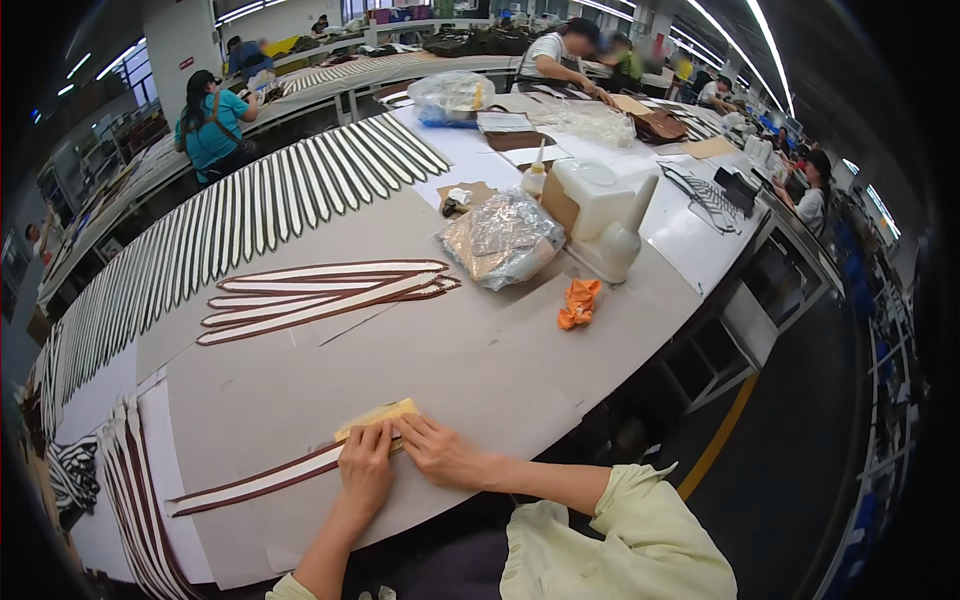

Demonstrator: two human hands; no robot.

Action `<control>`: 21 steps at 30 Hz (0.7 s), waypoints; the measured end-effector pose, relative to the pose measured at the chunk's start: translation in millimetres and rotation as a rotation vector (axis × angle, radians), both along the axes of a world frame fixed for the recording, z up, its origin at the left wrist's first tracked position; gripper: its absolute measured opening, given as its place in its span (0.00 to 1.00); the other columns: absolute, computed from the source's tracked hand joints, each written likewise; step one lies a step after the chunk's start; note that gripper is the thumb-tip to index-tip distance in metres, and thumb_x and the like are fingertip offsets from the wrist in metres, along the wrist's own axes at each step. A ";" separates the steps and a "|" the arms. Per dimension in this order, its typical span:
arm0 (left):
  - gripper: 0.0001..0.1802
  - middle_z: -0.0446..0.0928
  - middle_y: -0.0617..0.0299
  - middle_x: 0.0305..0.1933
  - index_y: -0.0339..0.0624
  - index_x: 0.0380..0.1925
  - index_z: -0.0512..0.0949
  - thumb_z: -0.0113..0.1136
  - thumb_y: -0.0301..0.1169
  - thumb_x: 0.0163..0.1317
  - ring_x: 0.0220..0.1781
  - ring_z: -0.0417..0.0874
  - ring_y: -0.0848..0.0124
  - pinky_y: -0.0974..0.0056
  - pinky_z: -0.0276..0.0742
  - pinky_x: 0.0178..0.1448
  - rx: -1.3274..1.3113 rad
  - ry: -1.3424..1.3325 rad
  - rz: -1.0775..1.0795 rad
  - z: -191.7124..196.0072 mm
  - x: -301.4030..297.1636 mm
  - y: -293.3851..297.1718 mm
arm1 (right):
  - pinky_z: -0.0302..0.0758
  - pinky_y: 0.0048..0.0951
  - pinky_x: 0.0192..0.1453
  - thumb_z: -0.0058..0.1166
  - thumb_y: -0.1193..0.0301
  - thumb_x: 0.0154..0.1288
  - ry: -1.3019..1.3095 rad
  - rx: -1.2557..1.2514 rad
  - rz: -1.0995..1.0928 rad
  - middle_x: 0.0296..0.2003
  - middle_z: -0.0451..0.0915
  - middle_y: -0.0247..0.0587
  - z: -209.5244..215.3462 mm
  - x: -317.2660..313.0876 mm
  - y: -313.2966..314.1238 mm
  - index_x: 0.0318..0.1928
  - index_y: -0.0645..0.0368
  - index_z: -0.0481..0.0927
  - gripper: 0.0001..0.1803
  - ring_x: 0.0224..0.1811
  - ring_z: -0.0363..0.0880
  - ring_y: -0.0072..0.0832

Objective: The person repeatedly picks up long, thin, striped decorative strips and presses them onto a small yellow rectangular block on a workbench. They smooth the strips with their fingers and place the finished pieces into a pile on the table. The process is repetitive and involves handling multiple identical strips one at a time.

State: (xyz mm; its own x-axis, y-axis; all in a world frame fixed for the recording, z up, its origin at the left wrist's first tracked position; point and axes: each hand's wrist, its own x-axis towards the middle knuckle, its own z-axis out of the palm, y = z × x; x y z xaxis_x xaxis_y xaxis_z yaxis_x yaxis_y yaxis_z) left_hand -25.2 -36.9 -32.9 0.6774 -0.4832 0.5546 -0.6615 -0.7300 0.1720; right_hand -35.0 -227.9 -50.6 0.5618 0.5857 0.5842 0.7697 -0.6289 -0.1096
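A long strap (pixel 260 485) with a white middle and dark red-brown edges lies flat on the table's near side, its right end hidden under my hands. My left hand (pixel 365 465) has its fingers bent and pressed together on that end. Close beside it, my right hand (pixel 437 453) is closed too, fingertips meeting the left ones; what it pinches is covered. Just beyond my fingertips sits a flat yellow block (pixel 378 414), touching or nearly touching them.
A loose stack of similar straps (pixel 330 295) lies farther off, and more hang over the left edge (pixel 135 490). Pale, dark-edged strips (pixel 300 185) line the far side. A crumpled orange cloth (pixel 578 303), plastic-wrapped bundle (pixel 502 238) and white bottle (pixel 615 240) stand right. People work beyond.
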 end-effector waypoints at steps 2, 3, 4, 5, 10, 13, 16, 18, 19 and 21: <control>0.24 0.82 0.55 0.47 0.28 0.52 0.84 0.61 0.18 0.51 0.48 0.82 0.56 0.55 0.83 0.50 0.003 0.016 -0.008 -2.2 0.7 -0.8 | 0.74 0.46 0.70 0.55 0.75 0.56 0.066 -0.004 -0.015 0.54 0.81 0.66 -5.2 -0.4 3.3 0.48 0.81 0.81 0.21 0.60 0.78 0.53; 0.24 0.82 0.55 0.47 0.28 0.52 0.84 0.61 0.18 0.51 0.49 0.82 0.56 0.55 0.83 0.50 0.003 0.029 -0.013 -1.9 0.8 -1.4 | 0.73 0.45 0.71 0.55 0.76 0.56 0.099 -0.005 -0.020 0.55 0.81 0.66 -7.7 -0.9 3.5 0.47 0.80 0.82 0.21 0.60 0.78 0.53; 0.24 0.82 0.54 0.48 0.27 0.52 0.84 0.60 0.18 0.52 0.49 0.82 0.55 0.54 0.82 0.50 0.002 0.037 -0.005 0.1 0.3 -0.5 | 0.73 0.45 0.71 0.55 0.76 0.56 0.086 0.034 -0.020 0.54 0.81 0.65 -7.3 0.2 3.8 0.47 0.80 0.82 0.21 0.60 0.78 0.53; 0.24 0.82 0.54 0.48 0.27 0.53 0.84 0.60 0.17 0.52 0.49 0.82 0.55 0.54 0.82 0.51 0.008 0.039 0.011 1.1 -2.2 1.1 | 0.73 0.45 0.70 0.55 0.77 0.55 0.072 0.073 -0.017 0.54 0.81 0.65 -6.9 1.4 4.0 0.47 0.80 0.82 0.21 0.60 0.78 0.53; 0.25 0.81 0.51 0.49 0.26 0.55 0.82 0.59 0.17 0.54 0.51 0.81 0.53 0.52 0.82 0.53 -0.005 0.051 0.029 2.5 -8.0 5.1 | 0.75 0.47 0.68 0.55 0.79 0.54 0.066 0.157 0.006 0.51 0.81 0.63 -2.3 2.5 5.9 0.49 0.80 0.81 0.21 0.58 0.78 0.52; 0.25 0.81 0.52 0.50 0.26 0.55 0.82 0.59 0.18 0.54 0.51 0.81 0.53 0.53 0.82 0.53 0.010 0.066 0.034 -0.5 -7.9 7.3 | 0.77 0.47 0.66 0.55 0.80 0.53 0.153 0.163 0.046 0.53 0.81 0.63 -2.1 6.0 13.3 0.51 0.80 0.79 0.23 0.58 0.79 0.53; 0.25 0.81 0.52 0.50 0.27 0.55 0.82 0.59 0.19 0.54 0.51 0.81 0.54 0.54 0.82 0.52 -0.001 0.064 0.046 -1.5 -9.3 6.0 | 0.78 0.46 0.63 0.55 0.80 0.53 0.161 0.125 0.066 0.51 0.81 0.61 -8.9 10.9 19.0 0.49 0.80 0.80 0.22 0.56 0.80 0.52; 0.27 0.80 0.54 0.48 0.33 0.58 0.83 0.60 0.19 0.55 0.51 0.80 0.55 0.52 0.80 0.54 0.008 0.048 0.070 0.4 -10.3 6.5 | 0.79 0.45 0.61 0.55 0.80 0.52 0.127 0.108 0.099 0.49 0.81 0.60 -3.0 13.8 13.3 0.49 0.79 0.81 0.22 0.54 0.80 0.51; 0.27 0.80 0.54 0.48 0.34 0.58 0.83 0.60 0.20 0.55 0.52 0.80 0.55 0.51 0.79 0.56 0.032 0.033 0.080 2.6 -10.7 4.9 | 0.79 0.44 0.61 0.56 0.79 0.52 0.103 0.098 0.092 0.49 0.81 0.60 1.0 14.6 11.2 0.48 0.79 0.81 0.21 0.54 0.81 0.51; 0.27 0.79 0.57 0.49 0.39 0.60 0.82 0.60 0.22 0.57 0.56 0.78 0.58 0.47 0.71 0.68 0.079 0.054 0.102 1.5 -12.3 6.9 | 0.79 0.43 0.60 0.56 0.79 0.51 0.067 0.083 0.077 0.49 0.81 0.59 5.3 12.7 11.3 0.47 0.78 0.81 0.21 0.53 0.81 0.50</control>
State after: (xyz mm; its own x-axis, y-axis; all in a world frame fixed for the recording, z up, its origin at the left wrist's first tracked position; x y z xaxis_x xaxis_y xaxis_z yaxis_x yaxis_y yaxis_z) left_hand -37.5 -30.0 -31.5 0.7527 -0.4515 0.4792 -0.5750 -0.8053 0.1443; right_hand -22.3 -216.6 -45.4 0.5569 0.5799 0.5946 0.8042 -0.5553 -0.2117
